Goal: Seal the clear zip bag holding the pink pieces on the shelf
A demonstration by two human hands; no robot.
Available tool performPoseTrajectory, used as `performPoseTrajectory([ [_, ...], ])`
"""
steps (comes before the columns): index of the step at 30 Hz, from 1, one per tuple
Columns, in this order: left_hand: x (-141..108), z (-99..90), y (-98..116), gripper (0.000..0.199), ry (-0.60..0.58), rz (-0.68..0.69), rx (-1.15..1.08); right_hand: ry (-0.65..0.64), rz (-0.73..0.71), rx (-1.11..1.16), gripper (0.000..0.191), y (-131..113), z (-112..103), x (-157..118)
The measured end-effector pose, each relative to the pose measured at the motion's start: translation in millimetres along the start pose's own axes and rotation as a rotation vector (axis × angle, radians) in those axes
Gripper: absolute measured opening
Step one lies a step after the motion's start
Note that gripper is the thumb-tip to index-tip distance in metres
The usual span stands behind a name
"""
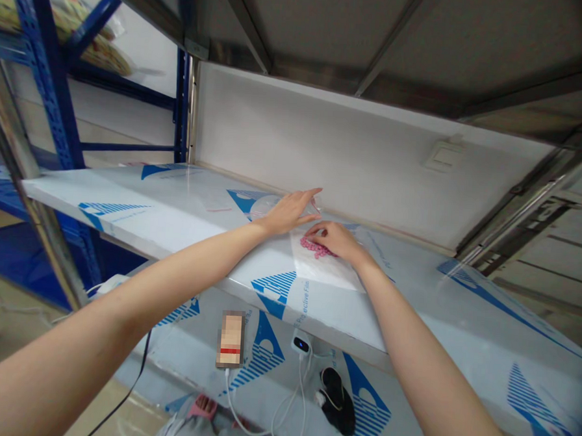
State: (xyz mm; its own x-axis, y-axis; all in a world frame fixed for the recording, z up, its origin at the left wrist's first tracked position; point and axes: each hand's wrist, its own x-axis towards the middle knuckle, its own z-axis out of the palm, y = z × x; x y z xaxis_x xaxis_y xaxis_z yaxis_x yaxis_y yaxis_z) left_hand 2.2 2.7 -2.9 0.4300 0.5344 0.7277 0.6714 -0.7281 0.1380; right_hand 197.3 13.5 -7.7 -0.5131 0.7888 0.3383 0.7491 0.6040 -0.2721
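On the upper shelf's film-covered top, a pink, bumpy, bead-like piece [319, 248] lies on a white sheet [334, 272]. My right hand [337, 241] is over its far edge, thumb and fingertips pinched together on it; the fingertips partly cover what they grip. To the left, my left hand [291, 211] is held with its fingers stretched out and the thumb apart, holding nothing that I can see. Beside and behind it is some clear plastic [262, 207], partly hidden by the hand.
A metal shelf [320, 37] hangs overhead, and a white wall [324, 142] closes off the back. On the lower shelf are a blurred-out phone-like device [230, 342] on a cable, a white charger [302, 342] and a black object [337, 402]. Blue racking [50, 69] stands left.
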Motion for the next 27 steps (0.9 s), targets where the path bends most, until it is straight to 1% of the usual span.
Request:
performPoseTrajectory([
  [5,-1,-1.1,2,0.062,-0.017,-0.003,0.002,0.019,-0.001,-0.061,0.011,-13,-3,-2],
  [9,0,-1.8,2,0.062,-0.033,-0.004,0.010,0.047,0.010,-0.037,0.007,-10,-4,-1],
  [12,-1,-3.1,2,0.061,-0.045,-0.017,0.024,0.097,0.031,0.153,0.006,3,-9,4],
  [15,-2,-4.5,2,0.059,-0.037,-0.025,0.029,0.203,0.055,0.414,0.014,16,-17,8],
  [18,-2,-4.8,4,0.058,-0.043,-0.019,0.027,0.327,0.070,0.548,0.025,20,-22,11],
  [21,-3,-3.9,7,0.059,-0.082,-0.002,0.023,0.415,0.050,0.549,0.030,13,-20,12],
  [24,-2,-2.8,8,0.059,-0.102,0.009,0.020,0.402,0.017,0.499,0.028,7,-18,12],
  [27,-2,-3.4,5,0.058,-0.089,-0.005,0.011,0.387,-0.004,0.472,0.026,6,-19,11],
])
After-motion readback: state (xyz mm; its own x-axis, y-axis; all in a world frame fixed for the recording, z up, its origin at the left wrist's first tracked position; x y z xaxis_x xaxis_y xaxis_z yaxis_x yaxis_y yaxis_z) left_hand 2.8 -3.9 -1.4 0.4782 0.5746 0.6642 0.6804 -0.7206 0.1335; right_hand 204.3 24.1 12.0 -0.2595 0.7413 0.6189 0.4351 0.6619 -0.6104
